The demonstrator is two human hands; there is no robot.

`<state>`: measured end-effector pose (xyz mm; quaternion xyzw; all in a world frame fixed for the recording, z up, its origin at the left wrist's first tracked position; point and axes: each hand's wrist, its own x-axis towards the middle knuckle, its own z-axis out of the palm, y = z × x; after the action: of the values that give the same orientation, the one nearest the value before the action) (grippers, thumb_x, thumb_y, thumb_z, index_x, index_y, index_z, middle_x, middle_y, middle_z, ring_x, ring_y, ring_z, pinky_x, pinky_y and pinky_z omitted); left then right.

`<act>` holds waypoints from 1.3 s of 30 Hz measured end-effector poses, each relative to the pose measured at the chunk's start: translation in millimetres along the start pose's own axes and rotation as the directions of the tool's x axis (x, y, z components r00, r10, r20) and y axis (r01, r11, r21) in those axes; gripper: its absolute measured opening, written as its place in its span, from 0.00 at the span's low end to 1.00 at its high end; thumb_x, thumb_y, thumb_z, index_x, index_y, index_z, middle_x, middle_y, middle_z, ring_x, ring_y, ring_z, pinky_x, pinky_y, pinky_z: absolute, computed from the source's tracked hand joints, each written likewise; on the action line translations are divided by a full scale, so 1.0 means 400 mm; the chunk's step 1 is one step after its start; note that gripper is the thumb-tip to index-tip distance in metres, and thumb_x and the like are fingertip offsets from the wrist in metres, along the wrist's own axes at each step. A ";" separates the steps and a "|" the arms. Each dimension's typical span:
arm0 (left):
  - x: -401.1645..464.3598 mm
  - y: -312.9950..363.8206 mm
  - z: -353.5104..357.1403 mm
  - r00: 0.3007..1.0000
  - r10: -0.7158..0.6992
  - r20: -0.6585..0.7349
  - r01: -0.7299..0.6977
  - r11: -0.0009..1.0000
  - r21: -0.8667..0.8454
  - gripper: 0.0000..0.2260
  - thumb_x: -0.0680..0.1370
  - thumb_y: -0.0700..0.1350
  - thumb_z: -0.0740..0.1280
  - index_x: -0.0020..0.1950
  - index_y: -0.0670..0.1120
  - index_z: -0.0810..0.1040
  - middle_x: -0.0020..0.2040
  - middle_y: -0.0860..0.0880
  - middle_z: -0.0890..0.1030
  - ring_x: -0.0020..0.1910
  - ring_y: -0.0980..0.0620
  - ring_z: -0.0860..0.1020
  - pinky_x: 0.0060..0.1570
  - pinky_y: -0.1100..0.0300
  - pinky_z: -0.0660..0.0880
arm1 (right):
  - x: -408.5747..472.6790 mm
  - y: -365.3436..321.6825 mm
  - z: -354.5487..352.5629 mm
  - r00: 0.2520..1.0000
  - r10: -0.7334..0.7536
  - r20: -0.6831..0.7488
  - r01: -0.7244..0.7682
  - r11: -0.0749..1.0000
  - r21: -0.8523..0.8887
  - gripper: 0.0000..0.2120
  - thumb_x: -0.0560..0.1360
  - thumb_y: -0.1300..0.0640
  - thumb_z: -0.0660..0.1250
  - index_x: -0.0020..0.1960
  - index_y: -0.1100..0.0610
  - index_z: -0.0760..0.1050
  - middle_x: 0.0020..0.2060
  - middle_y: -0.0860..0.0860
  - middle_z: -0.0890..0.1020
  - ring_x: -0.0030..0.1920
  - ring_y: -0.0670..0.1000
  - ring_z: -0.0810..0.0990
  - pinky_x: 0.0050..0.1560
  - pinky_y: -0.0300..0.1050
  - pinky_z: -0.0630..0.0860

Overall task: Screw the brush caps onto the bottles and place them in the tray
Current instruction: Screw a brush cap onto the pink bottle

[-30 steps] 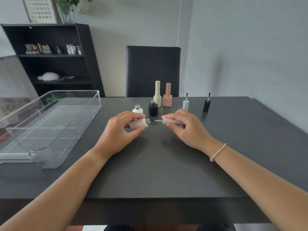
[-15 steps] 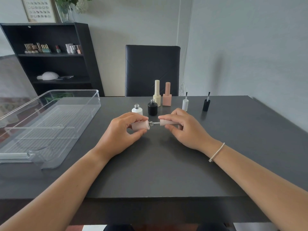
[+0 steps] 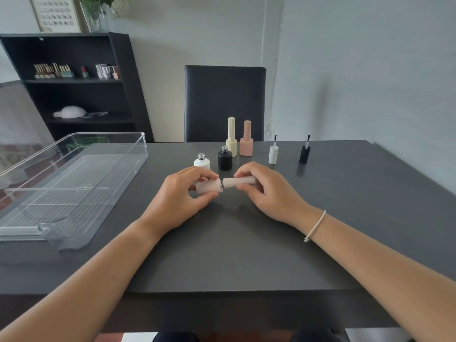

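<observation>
My left hand grips a pale pink bottle lying sideways just above the dark table. My right hand pinches the matching pink brush cap, whose end meets the bottle's neck; the brush is out of sight inside. Behind stand an open white bottle, an open black bottle, a white brush cap and a black brush cap, both caps brush-up. The clear tray sits at the left.
A capped cream bottle and a capped peach bottle stand at the table's back. A black chair is behind the table, a black shelf at back left, and a wall close on the right.
My right hand has pushed the pink cap leftward, sliding the brush into the bottle until cap and neck meet. My left hand kept hold of the bottle.
</observation>
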<state>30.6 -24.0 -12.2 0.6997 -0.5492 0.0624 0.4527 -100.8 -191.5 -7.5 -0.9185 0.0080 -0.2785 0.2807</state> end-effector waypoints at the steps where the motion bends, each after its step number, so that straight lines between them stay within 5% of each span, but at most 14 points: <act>1: 0.000 0.000 0.000 1.000 -0.004 -0.002 0.004 1.000 -0.002 0.15 0.69 0.40 0.73 0.49 0.57 0.77 0.47 0.58 0.80 0.47 0.59 0.77 0.49 0.70 0.74 | 0.000 0.001 0.002 1.000 0.006 0.006 -0.006 1.000 -0.003 0.06 0.77 0.55 0.62 0.52 0.55 0.73 0.36 0.38 0.73 0.35 0.39 0.72 0.35 0.31 0.66; 5: -0.001 -0.001 0.003 1.000 -0.004 0.012 0.004 1.000 -0.009 0.14 0.69 0.41 0.73 0.49 0.56 0.78 0.47 0.57 0.81 0.49 0.59 0.78 0.50 0.70 0.74 | 0.002 0.005 0.007 0.999 0.036 0.001 -0.036 0.999 -0.016 0.10 0.79 0.52 0.56 0.50 0.56 0.73 0.31 0.41 0.71 0.32 0.42 0.70 0.33 0.39 0.64; 11: -0.001 0.001 0.004 1.000 0.004 0.009 -0.004 1.000 -0.012 0.14 0.69 0.40 0.73 0.50 0.55 0.78 0.47 0.56 0.81 0.48 0.59 0.78 0.50 0.69 0.74 | -0.002 0.006 0.005 0.995 0.060 0.080 -0.062 0.998 0.024 0.05 0.76 0.56 0.61 0.52 0.51 0.68 0.33 0.39 0.71 0.33 0.39 0.71 0.34 0.31 0.65; 15: -0.002 0.002 0.005 1.000 0.005 0.012 -0.005 1.000 -0.009 0.14 0.69 0.40 0.73 0.49 0.55 0.78 0.47 0.56 0.81 0.48 0.59 0.78 0.50 0.69 0.74 | -0.004 0.007 0.002 0.994 0.067 0.087 -0.069 0.997 0.025 0.02 0.77 0.57 0.60 0.48 0.52 0.66 0.31 0.42 0.70 0.29 0.44 0.67 0.32 0.37 0.64; 20: -0.002 0.004 0.004 1.000 0.007 0.007 -0.007 1.000 -0.013 0.14 0.69 0.39 0.73 0.49 0.55 0.77 0.47 0.58 0.80 0.48 0.60 0.78 0.50 0.70 0.73 | -0.001 0.000 0.002 0.995 0.078 0.060 -0.081 0.996 0.044 0.15 0.77 0.46 0.55 0.45 0.58 0.69 0.25 0.45 0.68 0.26 0.44 0.66 0.30 0.41 0.62; 25: -0.001 0.010 0.004 0.999 0.029 0.030 -0.030 1.000 0.006 0.15 0.69 0.40 0.73 0.49 0.57 0.77 0.48 0.58 0.80 0.49 0.61 0.77 0.50 0.71 0.73 | -0.005 0.006 0.000 0.992 0.056 0.111 -0.061 0.997 0.043 0.05 0.77 0.53 0.60 0.47 0.52 0.64 0.29 0.47 0.70 0.28 0.45 0.66 0.30 0.38 0.63; 30: -0.002 0.010 0.007 0.999 0.030 0.029 -0.030 1.000 0.002 0.14 0.69 0.40 0.73 0.49 0.55 0.78 0.47 0.56 0.81 0.48 0.60 0.78 0.51 0.71 0.73 | -0.002 0.002 0.000 0.990 0.122 0.068 -0.126 0.990 0.056 0.20 0.76 0.41 0.54 0.40 0.58 0.69 0.26 0.48 0.69 0.27 0.46 0.65 0.32 0.45 0.64; 35: -0.001 0.012 0.007 0.999 0.028 0.040 -0.029 1.000 0.007 0.14 0.70 0.40 0.73 0.49 0.55 0.77 0.48 0.56 0.81 0.49 0.60 0.78 0.50 0.71 0.73 | -0.006 0.005 0.000 0.992 0.083 0.095 -0.086 0.996 0.034 0.07 0.77 0.51 0.60 0.45 0.53 0.65 0.29 0.47 0.70 0.28 0.45 0.65 0.31 0.43 0.65; 39: -0.002 0.012 0.006 0.998 0.034 0.046 -0.034 0.999 -0.002 0.13 0.70 0.39 0.73 0.50 0.54 0.78 0.48 0.57 0.81 0.48 0.59 0.78 0.51 0.70 0.73 | -0.005 -0.005 -0.003 0.992 0.114 0.046 -0.117 0.991 0.061 0.21 0.77 0.44 0.55 0.39 0.62 0.70 0.26 0.50 0.68 0.28 0.48 0.65 0.32 0.49 0.65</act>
<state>25.4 -25.1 -11.5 0.6913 -0.5712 0.0539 0.4392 -103.2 -190.2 -6.7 -0.9128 0.0464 -0.2421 0.3257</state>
